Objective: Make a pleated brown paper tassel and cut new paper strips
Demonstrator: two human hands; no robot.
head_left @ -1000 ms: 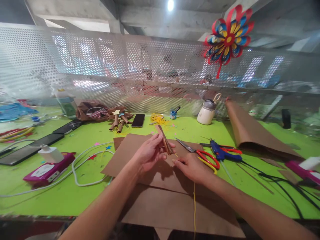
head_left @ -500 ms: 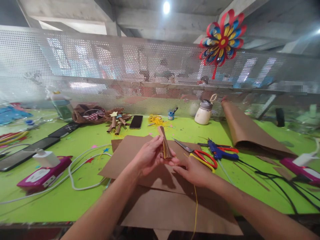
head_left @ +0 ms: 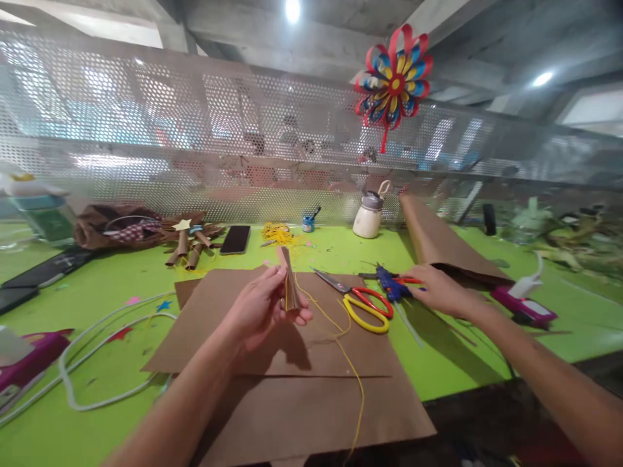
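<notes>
My left hand (head_left: 256,308) is closed around a small folded strip of brown paper (head_left: 289,282), held tilted above the sheets. A yellow string (head_left: 359,383) trails from near it across the brown paper sheets (head_left: 311,415) to the front edge. At the right, my right hand (head_left: 445,293) has its fingers on the handle of a blue glue gun (head_left: 389,284), which lies on the green table; the hand covers most of that handle. Between the hands lie scissors (head_left: 366,310) with red and yellow handles, blades pointing to the back left.
Behind are a cream bottle (head_left: 368,219), a small blue jar (head_left: 308,224), tangled yellow string (head_left: 277,233), a phone (head_left: 235,240) and rolled brown paper pieces (head_left: 182,245). A large folded brown paper (head_left: 438,237) stands right, near a purple power strip (head_left: 524,307). A white cable (head_left: 68,370) loops left.
My right hand has moved right, from beside the folded paper and string to the glue gun's handle. The left hand still holds the folded paper. The view has turned to the right.
</notes>
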